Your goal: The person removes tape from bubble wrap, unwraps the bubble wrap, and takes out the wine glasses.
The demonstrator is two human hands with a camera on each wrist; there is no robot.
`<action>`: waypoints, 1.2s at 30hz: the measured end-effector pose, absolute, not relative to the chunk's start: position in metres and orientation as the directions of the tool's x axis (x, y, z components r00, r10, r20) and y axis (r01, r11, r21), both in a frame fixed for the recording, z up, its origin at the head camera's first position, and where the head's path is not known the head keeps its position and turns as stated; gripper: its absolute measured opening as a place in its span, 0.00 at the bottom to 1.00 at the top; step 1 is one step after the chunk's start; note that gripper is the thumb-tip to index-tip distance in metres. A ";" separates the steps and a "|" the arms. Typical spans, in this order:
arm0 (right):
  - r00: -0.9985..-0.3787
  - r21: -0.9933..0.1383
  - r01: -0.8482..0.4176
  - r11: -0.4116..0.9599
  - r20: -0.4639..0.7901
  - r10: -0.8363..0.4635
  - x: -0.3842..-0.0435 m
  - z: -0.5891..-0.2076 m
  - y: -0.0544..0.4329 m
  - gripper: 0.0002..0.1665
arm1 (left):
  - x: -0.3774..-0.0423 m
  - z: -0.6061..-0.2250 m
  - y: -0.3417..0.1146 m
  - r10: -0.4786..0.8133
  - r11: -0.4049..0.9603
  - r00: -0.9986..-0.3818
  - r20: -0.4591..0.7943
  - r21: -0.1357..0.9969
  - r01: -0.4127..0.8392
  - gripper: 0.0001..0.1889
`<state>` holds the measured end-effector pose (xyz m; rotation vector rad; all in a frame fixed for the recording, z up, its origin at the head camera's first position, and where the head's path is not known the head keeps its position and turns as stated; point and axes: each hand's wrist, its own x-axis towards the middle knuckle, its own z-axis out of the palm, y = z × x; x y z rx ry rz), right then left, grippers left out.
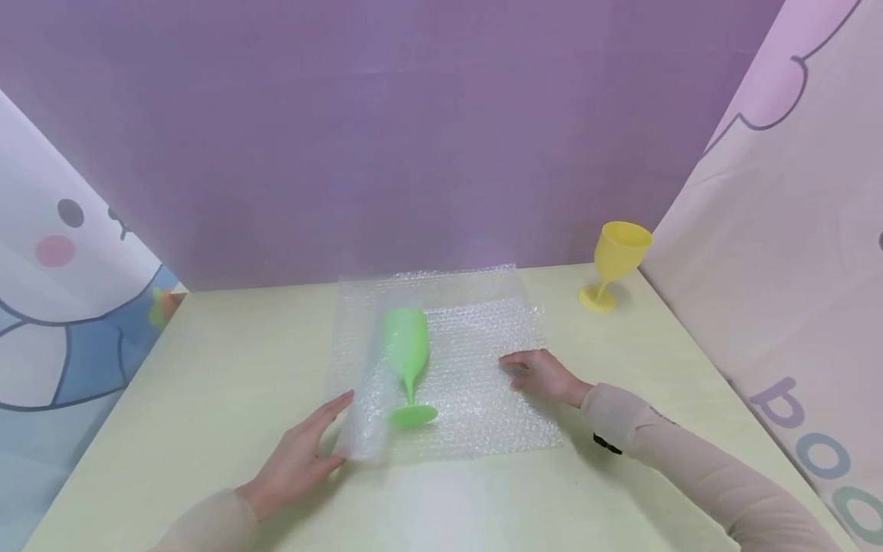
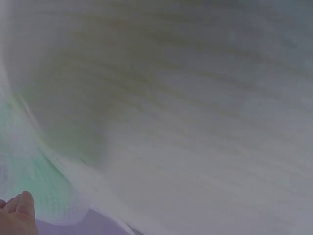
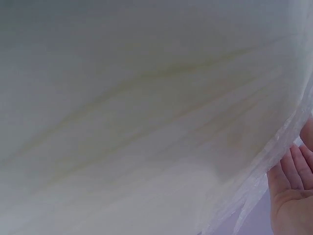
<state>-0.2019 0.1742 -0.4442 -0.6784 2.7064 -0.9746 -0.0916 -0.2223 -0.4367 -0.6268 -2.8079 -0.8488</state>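
Observation:
A green goblet (image 1: 407,343) lies on its side on a sheet of bubble wrap (image 1: 483,383), its bowl toward the back and its foot toward the front. At the left, a folded layer of wrap overlaps the goblet's edge. My left hand (image 1: 298,458) is at the sheet's left edge, fingers and thumb spread apart, fingertips right at the fold. Over the sheet's right part is my right hand (image 1: 545,376), its index finger extended toward the goblet. The right wrist view shows the right hand's fingers (image 3: 291,169) loosely extended beside the wrap's edge.
A yellow goblet (image 1: 621,253) stands upright at the table's back right corner. The pale table (image 1: 228,368) meets a purple backdrop (image 1: 414,153) behind, with printed cloth panels (image 1: 779,253) on both sides.

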 end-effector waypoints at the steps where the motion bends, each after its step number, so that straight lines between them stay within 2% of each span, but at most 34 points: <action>1: -0.878 -0.636 -0.359 0.683 -0.019 -0.479 -0.202 -0.445 0.174 0.26 | -0.091 -0.437 -0.224 0.345 0.755 -0.905 0.249 0.499 0.425 0.44; 11: -0.870 -0.623 -0.385 0.681 -0.002 -0.493 -0.202 -0.448 0.173 0.26 | -0.088 -0.440 -0.237 0.327 0.754 -0.897 0.297 0.491 0.437 0.47; 23: -0.870 -0.611 -0.394 0.686 0.009 -0.493 -0.203 -0.446 0.175 0.26 | -0.085 -0.438 -0.247 0.285 0.741 -0.928 0.242 0.558 0.373 0.46; 30: -0.861 -0.619 -0.399 0.677 -0.001 -0.508 -0.204 -0.445 0.174 0.26 | -0.083 -0.438 -0.252 0.245 0.743 -0.952 0.183 0.596 0.305 0.41; 36: -0.863 -0.632 -0.394 0.668 0.004 -0.505 -0.202 -0.444 0.175 0.26 | -0.085 -0.436 -0.254 0.241 0.687 -0.959 0.147 0.672 0.276 0.37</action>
